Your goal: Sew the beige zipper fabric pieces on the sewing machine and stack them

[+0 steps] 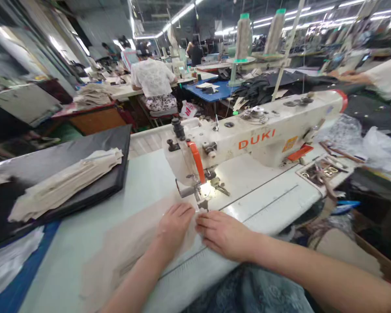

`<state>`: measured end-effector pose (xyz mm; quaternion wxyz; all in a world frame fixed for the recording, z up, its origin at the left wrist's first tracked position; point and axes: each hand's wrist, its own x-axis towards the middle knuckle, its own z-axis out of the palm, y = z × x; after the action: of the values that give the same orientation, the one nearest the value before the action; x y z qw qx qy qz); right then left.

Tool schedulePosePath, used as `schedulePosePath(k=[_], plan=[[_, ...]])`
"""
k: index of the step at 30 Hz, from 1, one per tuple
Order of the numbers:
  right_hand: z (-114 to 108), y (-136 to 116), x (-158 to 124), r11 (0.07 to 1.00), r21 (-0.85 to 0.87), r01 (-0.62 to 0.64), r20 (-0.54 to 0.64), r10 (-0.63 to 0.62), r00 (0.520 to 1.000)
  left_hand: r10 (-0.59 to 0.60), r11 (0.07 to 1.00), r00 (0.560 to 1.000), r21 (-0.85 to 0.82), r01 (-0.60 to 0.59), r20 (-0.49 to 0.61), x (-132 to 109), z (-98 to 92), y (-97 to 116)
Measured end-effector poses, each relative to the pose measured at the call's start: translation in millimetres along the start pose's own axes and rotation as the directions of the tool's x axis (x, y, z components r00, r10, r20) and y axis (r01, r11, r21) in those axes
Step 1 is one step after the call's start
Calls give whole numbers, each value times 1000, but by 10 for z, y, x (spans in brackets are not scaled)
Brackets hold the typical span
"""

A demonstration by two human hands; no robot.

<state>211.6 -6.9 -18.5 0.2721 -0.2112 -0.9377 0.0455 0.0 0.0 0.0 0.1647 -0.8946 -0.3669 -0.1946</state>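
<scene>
A thin beige fabric piece (133,232) lies on the pale sewing table, partly blurred, its edge reaching the presser foot of the white sewing machine (221,143). My left hand (175,225) bears down on this fabric just left of the foot, fingers bent and close together, holding it. Close by on the right, my right hand (226,234) pinches the fabric's edge, with fingers pressed together. Both hands are just in front of the lit needle area (204,191). The fingertips partly hide the edge between them.
A stack of beige cut pieces (68,182) rests on a dark padded board (124,174) at left. A small parts tray (327,171) is at the machine's right end. Thread cones (243,37) stand behind. A co-worker in a patterned top (153,76) sits ahead.
</scene>
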Motion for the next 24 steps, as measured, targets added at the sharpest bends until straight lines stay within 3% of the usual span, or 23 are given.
schedulePosePath(k=[6,11,15,19,24], plan=[[-85,41,68,996,66,-58,21,57,998,-19,1000,1000,-2,19,19,-23,29,-19],[-82,215,221,989,-27,-148,31,148,988,-26,999,996,23,24,85,-28,-8,3],[-74,280,289,985,-131,-111,75,122,990,-78,997,985,27,74,156,-69,-43,84],[-84,300,292,983,-170,-64,95,81,992,-181,983,970,35,178,164,-119,-76,179],[-93,404,329,977,-209,-48,99,70,993,-218,976,961,54,212,169,-59,-13,182]])
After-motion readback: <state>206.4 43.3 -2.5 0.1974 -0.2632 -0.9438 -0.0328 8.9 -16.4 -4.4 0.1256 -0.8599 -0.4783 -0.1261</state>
